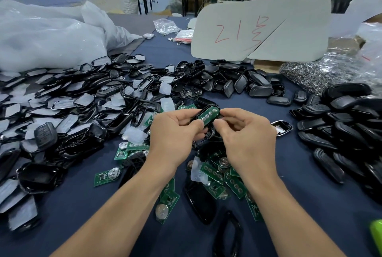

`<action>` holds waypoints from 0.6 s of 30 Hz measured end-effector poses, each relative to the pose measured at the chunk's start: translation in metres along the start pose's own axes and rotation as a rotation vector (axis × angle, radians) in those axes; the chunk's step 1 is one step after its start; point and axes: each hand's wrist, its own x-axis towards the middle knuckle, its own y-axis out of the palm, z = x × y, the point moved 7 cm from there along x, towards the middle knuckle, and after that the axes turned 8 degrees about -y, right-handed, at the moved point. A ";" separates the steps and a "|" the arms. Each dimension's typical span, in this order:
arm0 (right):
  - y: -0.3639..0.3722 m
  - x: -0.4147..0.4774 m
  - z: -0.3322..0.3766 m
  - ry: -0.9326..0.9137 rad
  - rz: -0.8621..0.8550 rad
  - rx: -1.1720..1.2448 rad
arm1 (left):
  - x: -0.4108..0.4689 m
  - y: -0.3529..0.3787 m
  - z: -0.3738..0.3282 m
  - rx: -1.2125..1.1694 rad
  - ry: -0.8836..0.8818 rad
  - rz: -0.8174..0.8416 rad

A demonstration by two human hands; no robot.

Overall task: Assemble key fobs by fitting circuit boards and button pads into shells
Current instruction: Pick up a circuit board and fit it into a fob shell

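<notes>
I see both bare forearms entering from the lower frame; left hand (pixel 177 130) and right hand (pixel 246 132) meet at centre, fingers curled, pinching one key fob shell (pixel 209 134).

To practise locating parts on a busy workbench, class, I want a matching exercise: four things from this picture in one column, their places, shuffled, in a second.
Things
1. circuit board
2. grey card with red writing
3. bag of metal rings
4. black fob with buttons

Places
A. far right, behind the black shells
B. pinched between left hand and right hand
C. on the left pile
D. standing at the back of the table

Pairs: 1-B, 2-D, 3-A, 4-C
</notes>
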 end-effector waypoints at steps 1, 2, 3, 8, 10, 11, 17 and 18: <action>0.001 -0.001 0.000 0.004 0.001 0.004 | -0.001 0.000 -0.001 0.006 0.010 -0.005; 0.001 -0.001 -0.001 0.011 -0.003 0.010 | -0.001 0.000 -0.002 0.013 0.022 -0.011; 0.001 -0.001 -0.002 0.025 -0.011 0.020 | -0.001 0.000 -0.002 0.024 0.031 -0.016; -0.004 0.004 -0.003 0.034 -0.048 0.045 | -0.004 0.001 -0.003 0.082 0.069 -0.029; -0.002 0.005 -0.003 0.022 -0.011 0.073 | -0.005 0.003 -0.004 0.087 0.066 -0.023; 0.000 0.004 -0.002 0.015 0.009 0.081 | -0.005 0.003 -0.004 0.087 0.064 -0.020; 0.002 0.005 -0.002 -0.002 0.031 0.049 | -0.008 0.005 -0.008 0.093 0.097 0.038; 0.000 0.006 -0.002 -0.003 0.028 0.048 | -0.009 0.007 -0.010 0.105 0.104 0.063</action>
